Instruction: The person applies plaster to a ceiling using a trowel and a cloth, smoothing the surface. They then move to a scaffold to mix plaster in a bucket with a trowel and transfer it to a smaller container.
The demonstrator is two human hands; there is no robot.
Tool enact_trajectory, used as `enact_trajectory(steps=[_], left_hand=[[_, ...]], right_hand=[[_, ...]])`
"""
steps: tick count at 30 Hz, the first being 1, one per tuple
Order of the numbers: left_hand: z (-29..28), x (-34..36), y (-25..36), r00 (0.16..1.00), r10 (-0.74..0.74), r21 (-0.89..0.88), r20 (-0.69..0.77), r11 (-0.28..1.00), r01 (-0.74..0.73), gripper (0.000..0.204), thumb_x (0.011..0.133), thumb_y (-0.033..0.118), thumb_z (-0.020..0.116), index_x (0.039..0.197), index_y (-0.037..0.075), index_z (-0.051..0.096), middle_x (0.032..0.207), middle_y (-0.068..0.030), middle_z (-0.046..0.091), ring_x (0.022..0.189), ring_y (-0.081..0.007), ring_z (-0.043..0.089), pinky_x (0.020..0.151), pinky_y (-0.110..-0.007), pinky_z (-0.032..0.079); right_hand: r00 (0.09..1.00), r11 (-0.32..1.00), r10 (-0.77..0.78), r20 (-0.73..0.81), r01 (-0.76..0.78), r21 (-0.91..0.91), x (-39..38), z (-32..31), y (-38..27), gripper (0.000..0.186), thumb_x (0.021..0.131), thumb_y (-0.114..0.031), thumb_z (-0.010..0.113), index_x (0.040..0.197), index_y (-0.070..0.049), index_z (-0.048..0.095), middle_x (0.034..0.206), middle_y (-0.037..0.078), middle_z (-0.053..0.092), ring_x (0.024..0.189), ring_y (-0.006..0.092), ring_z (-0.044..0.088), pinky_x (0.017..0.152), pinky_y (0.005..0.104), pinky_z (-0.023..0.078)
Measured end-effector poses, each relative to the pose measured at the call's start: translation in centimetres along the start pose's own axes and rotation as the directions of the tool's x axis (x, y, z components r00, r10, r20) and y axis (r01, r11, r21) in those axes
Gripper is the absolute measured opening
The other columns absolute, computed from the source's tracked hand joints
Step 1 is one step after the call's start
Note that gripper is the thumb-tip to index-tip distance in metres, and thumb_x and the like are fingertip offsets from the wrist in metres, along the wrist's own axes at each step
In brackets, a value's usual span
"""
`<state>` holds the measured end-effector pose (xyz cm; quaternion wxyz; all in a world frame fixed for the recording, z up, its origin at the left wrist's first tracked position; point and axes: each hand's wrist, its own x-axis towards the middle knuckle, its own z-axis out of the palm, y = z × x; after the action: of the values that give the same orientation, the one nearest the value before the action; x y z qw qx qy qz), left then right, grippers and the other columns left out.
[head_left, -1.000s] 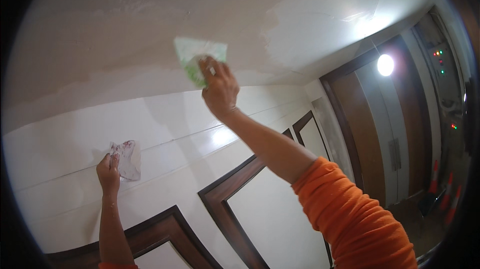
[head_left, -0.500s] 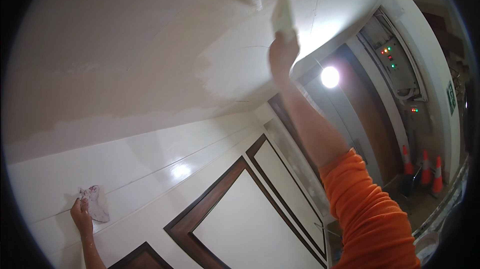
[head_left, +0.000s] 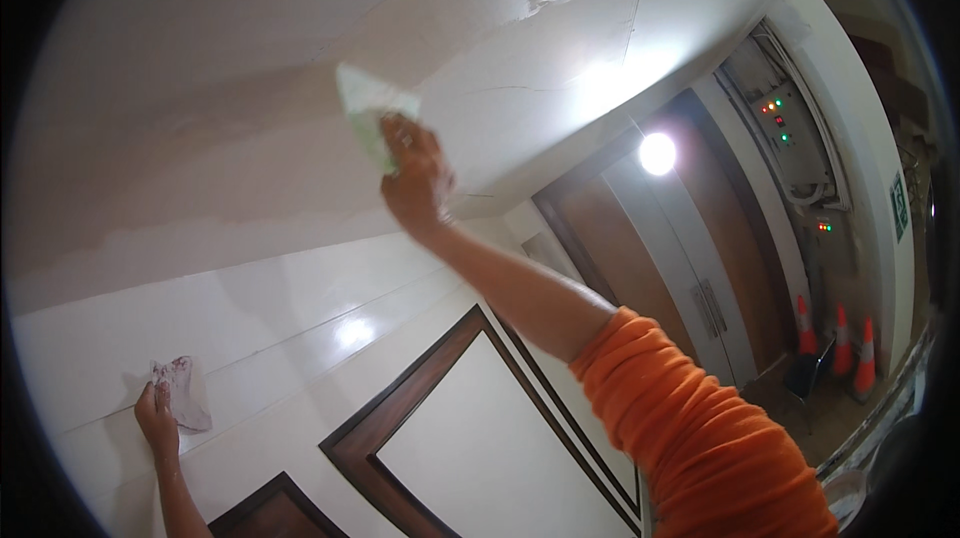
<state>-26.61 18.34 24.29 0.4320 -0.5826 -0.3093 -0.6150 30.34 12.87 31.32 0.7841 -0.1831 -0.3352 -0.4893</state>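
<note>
Fingers of the right hand [head_left: 415, 178], in the head view: bent and clamped on a pale green scraper [head_left: 365, 106], toward its lower corner; gaps too blurred to judge. Fingers of the left hand [head_left: 157, 413]: closed with the thumb on the near edge of a thin pale board [head_left: 193, 398]; cannot tell the spacing of the hidden ones.

As for the scraper: looks flat and broad, whitish toward the top, greener lower down, slightly blurred. Shows in front of a beige area of the ceiling [head_left: 240, 38]; cannot tell whether touching or just short of it. Higher up, to the right, a bumpy whitish patch [head_left: 545, 1]. On the board, reddish smears near the top; in front of the white wall [head_left: 270, 308], low at the left.

Compared with half a second ago: no longer narrow and upright near the lamp [head_left: 657, 154], but lower and farther left, broad face showing. At the board, hardly any shift.
</note>
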Motion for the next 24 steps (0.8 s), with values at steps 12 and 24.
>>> enact_trajectory(steps=[12,24], left_hand=[[0.6,0.0,-7.1,0.981,-0.169,0.070,0.098,0.984,0.162,0.047,0.104,0.031,0.055,0.123,-0.012,0.060,0.117,-0.0298,0.064,0.109,-0.0426,0.058,0.099,-0.047,0.042],[0.9,-0.3,-7.2,0.979,-0.173,0.084,0.109,0.983,0.165,0.047,0.104,0.032,0.054,0.122,-0.012,0.061,0.117,-0.0298,0.062,0.107,-0.0411,0.057,0.098,-0.046,0.042]], right_hand=[[0.895,0.957,0.247,-0.371,-0.284,-0.049,21.6,-20.4,15.5,0.030,0.092,-0.021,0.060,0.112,0.002,0.065,0.095,0.025,0.070,0.092,0.0436,0.067,0.083,0.0510,0.052],[0.929,0.976,0.200,-0.311,-0.218,-0.024,21.7,-18.2,9.7,0.044,0.086,-0.004,0.061,0.129,-0.010,0.065,0.122,0.014,0.068,0.111,0.0328,0.066,0.096,0.0420,0.051]])
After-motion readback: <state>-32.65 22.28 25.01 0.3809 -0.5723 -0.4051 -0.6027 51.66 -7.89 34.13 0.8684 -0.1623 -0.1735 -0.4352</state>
